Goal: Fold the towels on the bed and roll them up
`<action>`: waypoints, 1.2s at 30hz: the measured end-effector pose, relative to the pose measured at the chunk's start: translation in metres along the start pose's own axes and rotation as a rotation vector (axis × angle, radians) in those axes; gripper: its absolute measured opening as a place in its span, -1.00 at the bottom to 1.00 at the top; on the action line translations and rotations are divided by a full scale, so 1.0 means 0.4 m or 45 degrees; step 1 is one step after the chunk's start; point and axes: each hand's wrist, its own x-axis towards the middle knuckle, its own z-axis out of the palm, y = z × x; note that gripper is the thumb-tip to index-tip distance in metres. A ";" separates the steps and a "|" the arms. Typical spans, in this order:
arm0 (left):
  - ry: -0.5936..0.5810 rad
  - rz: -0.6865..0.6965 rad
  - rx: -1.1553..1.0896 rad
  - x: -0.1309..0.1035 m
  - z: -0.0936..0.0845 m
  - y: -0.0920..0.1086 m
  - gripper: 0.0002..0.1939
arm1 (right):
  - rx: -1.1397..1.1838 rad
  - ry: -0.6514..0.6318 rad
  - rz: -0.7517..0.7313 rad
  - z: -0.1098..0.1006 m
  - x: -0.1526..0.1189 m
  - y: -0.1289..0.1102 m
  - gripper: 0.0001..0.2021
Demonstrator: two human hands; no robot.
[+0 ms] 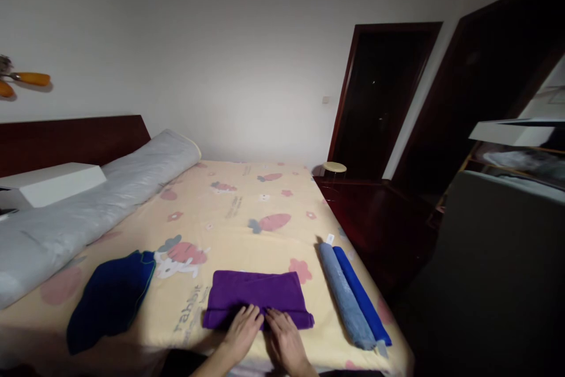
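A purple towel [260, 289] lies flat on the bed, with its near edge rolled into a thick fold. My left hand [245, 327] grips this rolled edge left of its middle, fingers bent over it. Close beside it, my right hand [282, 333] holds the same roll, also with curled fingers. Both thumbs are mostly hidden. To the right lie two rolled towels side by side, one grey-blue [346, 294] and one bright blue [364, 297]. A dark blue cloth with a green edge [112, 300] is spread out on the left.
The bed has a cream sheet [238, 242] printed with carrots and rabbits. A long grey roll of bedding [132, 171] runs along the headboard [79, 136], with a white box [57, 183] by it. A round stool [334, 167] stands beyond the bed, near a dark door [384, 100].
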 end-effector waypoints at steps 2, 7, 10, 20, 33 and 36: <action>0.012 0.068 0.002 0.001 0.033 0.015 -0.41 | 0.038 -0.068 -0.044 0.005 0.003 -0.012 -0.48; 0.053 -0.022 -0.148 0.003 0.047 -0.031 -0.45 | 0.105 -0.201 -0.079 -0.020 -0.002 0.001 -0.35; 0.068 -0.096 -0.201 0.000 0.019 -0.072 -0.56 | 0.127 -0.177 -0.032 -0.038 -0.013 0.026 -0.40; 0.004 -0.224 -0.377 0.006 -0.041 -0.175 -0.65 | 0.108 -0.167 0.167 -0.060 -0.051 0.107 -0.52; -0.034 -0.091 -0.211 0.005 -0.035 -0.058 -0.35 | 0.142 -0.183 0.045 -0.042 -0.022 0.031 -0.45; -0.057 0.007 -0.160 0.009 0.003 -0.017 -0.34 | 0.174 -0.221 0.011 -0.040 -0.011 0.002 -0.45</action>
